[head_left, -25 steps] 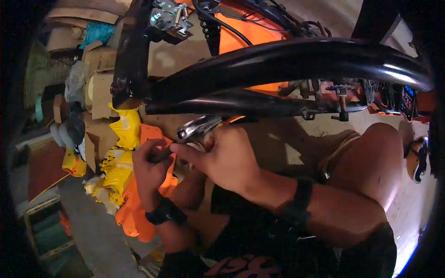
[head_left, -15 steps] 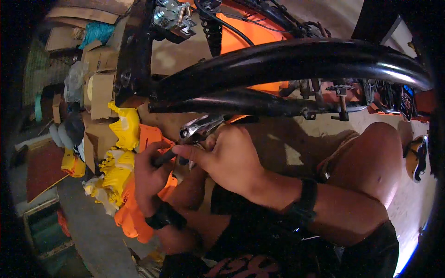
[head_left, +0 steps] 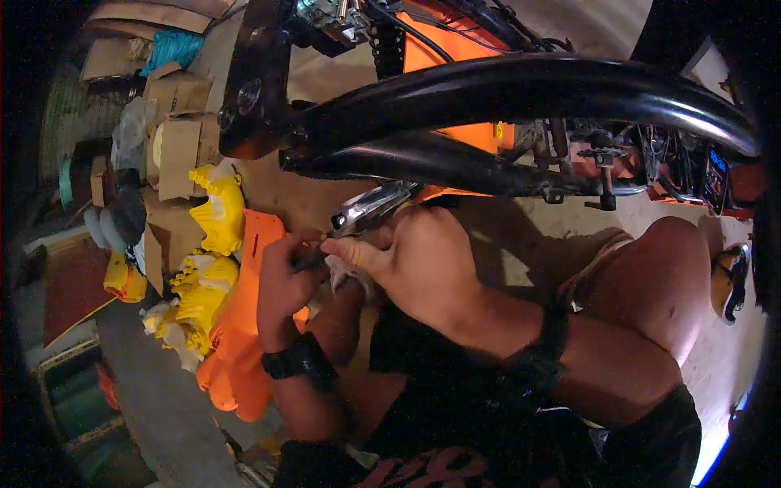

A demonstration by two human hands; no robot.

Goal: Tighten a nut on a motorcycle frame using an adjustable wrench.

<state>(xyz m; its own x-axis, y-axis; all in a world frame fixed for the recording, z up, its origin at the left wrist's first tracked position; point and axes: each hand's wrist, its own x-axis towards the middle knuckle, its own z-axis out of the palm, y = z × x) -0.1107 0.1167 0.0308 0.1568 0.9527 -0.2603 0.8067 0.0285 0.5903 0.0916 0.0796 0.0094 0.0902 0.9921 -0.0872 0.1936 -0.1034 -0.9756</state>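
Observation:
My left hand (head_left: 283,281) is closed around a short dark rod-like piece (head_left: 309,260), mostly hidden by the fingers. Against it, my right hand (head_left: 431,260) brings its thumb, with the other fingers curled. From the far side of that fist a shiny silver metal tool (head_left: 374,206) sticks out; its grip is covered, so its exact kind does not show. Both hands are low, just on my side of a thick black curved tube frame (head_left: 521,85).
Orange plastic panels (head_left: 254,325) and yellow plastic parts (head_left: 218,211) lie on the floor at left, near cardboard boxes (head_left: 183,146). Beyond the black tubes are an orange panel (head_left: 423,61) and a coil spring (head_left: 389,57). My bent knee (head_left: 663,268) is at right.
Both hands have shifted slightly right and farther away, still together. The silver tool has moved with them. The black frame also appears a little farther right as the view shifts.

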